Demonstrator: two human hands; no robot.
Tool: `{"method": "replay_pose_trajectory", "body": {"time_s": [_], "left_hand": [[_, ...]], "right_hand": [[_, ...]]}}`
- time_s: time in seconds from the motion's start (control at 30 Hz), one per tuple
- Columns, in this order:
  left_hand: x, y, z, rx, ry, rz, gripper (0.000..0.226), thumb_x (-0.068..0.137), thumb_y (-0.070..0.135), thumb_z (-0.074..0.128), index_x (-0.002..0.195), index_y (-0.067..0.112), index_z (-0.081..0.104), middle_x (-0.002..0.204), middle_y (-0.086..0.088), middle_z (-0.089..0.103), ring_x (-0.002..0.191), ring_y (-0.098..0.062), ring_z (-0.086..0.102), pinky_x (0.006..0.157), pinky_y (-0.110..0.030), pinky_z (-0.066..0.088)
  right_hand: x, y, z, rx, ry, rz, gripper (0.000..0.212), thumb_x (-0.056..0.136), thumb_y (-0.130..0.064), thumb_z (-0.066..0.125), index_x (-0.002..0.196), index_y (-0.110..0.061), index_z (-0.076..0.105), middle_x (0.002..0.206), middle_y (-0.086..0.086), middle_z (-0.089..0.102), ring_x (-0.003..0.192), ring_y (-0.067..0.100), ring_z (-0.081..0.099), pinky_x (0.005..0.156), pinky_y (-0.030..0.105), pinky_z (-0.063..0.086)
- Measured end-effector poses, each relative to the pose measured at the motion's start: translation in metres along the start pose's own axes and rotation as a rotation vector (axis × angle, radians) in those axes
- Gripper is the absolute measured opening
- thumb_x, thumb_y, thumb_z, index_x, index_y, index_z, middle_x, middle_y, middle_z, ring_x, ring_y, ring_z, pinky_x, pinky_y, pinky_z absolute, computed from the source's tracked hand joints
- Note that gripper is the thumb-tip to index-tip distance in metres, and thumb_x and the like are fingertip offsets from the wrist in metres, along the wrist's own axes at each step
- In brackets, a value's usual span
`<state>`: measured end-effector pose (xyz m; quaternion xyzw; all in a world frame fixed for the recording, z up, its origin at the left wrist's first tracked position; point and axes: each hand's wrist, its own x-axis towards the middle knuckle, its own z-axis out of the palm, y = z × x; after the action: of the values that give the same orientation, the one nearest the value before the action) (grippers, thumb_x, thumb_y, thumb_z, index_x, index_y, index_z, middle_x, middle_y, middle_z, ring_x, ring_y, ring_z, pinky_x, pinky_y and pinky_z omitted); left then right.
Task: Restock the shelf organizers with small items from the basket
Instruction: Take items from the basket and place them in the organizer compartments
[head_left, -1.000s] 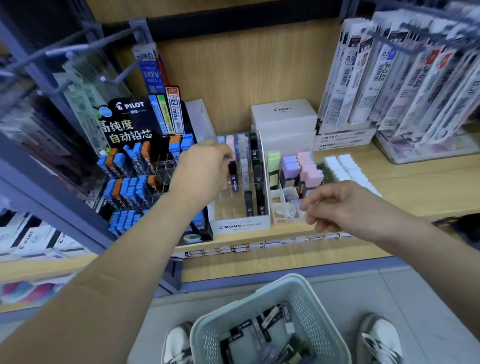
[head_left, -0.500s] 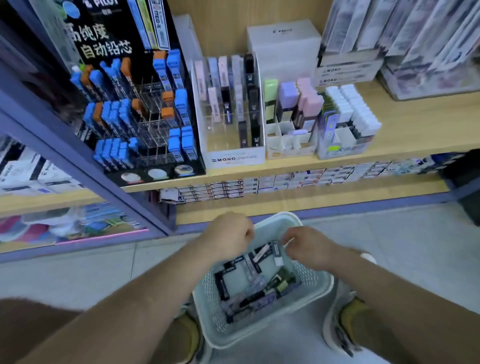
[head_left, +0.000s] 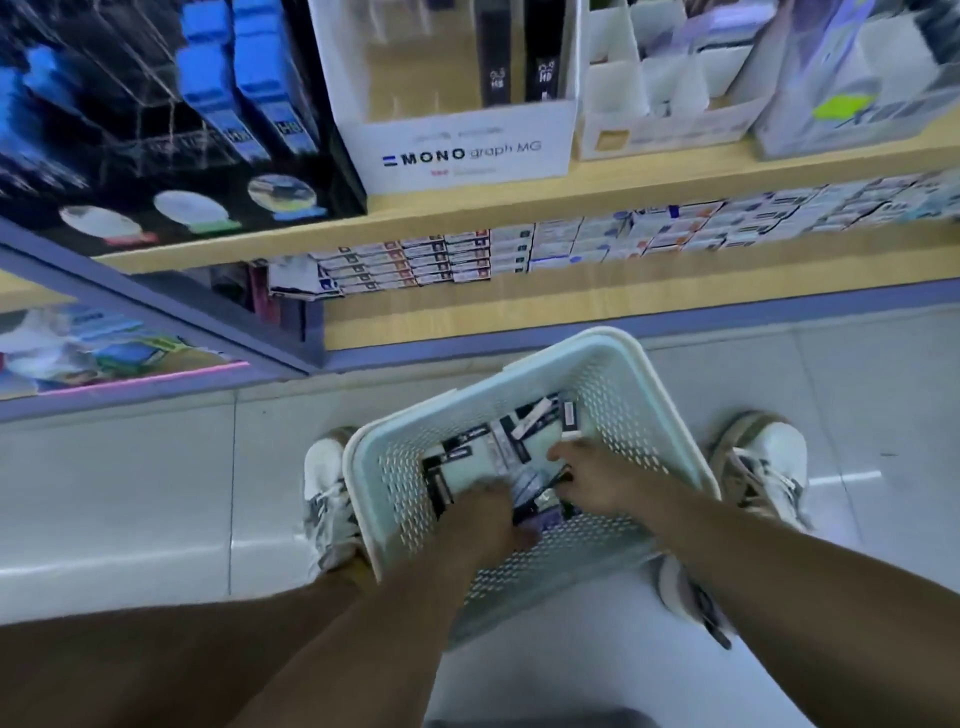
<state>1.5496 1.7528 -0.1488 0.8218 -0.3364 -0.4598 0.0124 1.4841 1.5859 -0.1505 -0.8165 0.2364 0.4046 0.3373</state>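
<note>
Mint perforated basket (head_left: 631, 415) holds black-and-white packs (head_left: 511, 439); left hand (head_left: 488, 514) and right hand (head_left: 592, 480) among them, grip unclear.

The fingers of the left hand (head_left: 487, 517) are buried among the small items (head_left: 470, 470) in the basket (head_left: 652, 415), so any grip is unreadable; the right hand (head_left: 597, 480) is no clearer. The top edge cuts off the MONO organizer (head_left: 462, 143) and its neighbours. The shelf-edge labels (head_left: 571, 244) are too blurred to read

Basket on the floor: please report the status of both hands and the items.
Left hand and right hand both down in the basket, among the small packs. Grip unclear. No obstacle seen.
</note>
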Motion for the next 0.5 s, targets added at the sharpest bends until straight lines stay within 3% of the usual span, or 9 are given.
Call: {"method": "replay_pose_trajectory", "body": {"time_s": [0.1, 0.2, 0.3, 0.4, 0.5], "left_hand": [[0.003, 0.0, 0.006, 0.025, 0.043, -0.019, 0.053, 0.082, 0.054, 0.06, 0.109, 0.009, 0.054, 0.107, -0.011, 0.057, 0.1, -0.028, 0.058, 0.073, -0.031, 0.044], [0.003, -0.002, 0.014, -0.062, 0.077, -0.051, 0.041, 0.081, 0.045, 0.063, 0.103, 0.011, 0.055, 0.099, -0.008, 0.062, 0.093, -0.027, 0.061, 0.065, -0.027, 0.04], [0.003, 0.0, 0.021, -0.074, 0.113, -0.018, 0.04, 0.084, 0.033, 0.061, 0.112, 0.005, 0.053, 0.108, -0.012, 0.061, 0.099, -0.029, 0.06, 0.073, -0.029, 0.041], [0.001, 0.004, 0.022, -0.108, 0.09, -0.006, 0.052, 0.085, 0.033, 0.061, 0.126, 0.004, 0.045, 0.115, -0.013, 0.061, 0.105, -0.029, 0.059, 0.079, -0.031, 0.045], [-0.003, 0.007, 0.03, -0.154, -0.006, 0.025, 0.043, 0.086, 0.04, 0.059, 0.116, 0.009, 0.054, 0.11, -0.011, 0.063, 0.101, -0.026, 0.06, 0.077, -0.031, 0.047]], "right_hand": [[0.005, 0.006, 0.01, -0.078, -0.034, -0.024, 0.062, 0.088, -0.023, 0.062, 0.145, -0.024, 0.038, 0.151, 0.013, 0.032, 0.131, 0.029, 0.043, 0.106, 0.027, 0.035], [0.004, 0.01, 0.012, -0.173, -0.06, -0.082, 0.068, 0.082, -0.015, 0.066, 0.143, -0.028, 0.041, 0.144, 0.011, 0.031, 0.126, 0.03, 0.044, 0.107, 0.027, 0.035], [0.007, 0.011, 0.013, -0.289, -0.031, -0.163, 0.055, 0.082, -0.016, 0.066, 0.135, -0.023, 0.05, 0.131, 0.01, 0.045, 0.117, 0.03, 0.049, 0.102, 0.029, 0.039], [0.009, 0.008, 0.014, -0.501, -0.048, -0.195, 0.034, 0.081, -0.02, 0.065, 0.116, -0.017, 0.066, 0.117, 0.011, 0.064, 0.11, 0.029, 0.057, 0.093, 0.03, 0.042], [0.012, 0.013, 0.022, -0.549, -0.113, -0.173, 0.033, 0.08, -0.026, 0.069, 0.11, -0.013, 0.071, 0.11, 0.014, 0.068, 0.104, 0.031, 0.063, 0.089, 0.031, 0.048]]}}
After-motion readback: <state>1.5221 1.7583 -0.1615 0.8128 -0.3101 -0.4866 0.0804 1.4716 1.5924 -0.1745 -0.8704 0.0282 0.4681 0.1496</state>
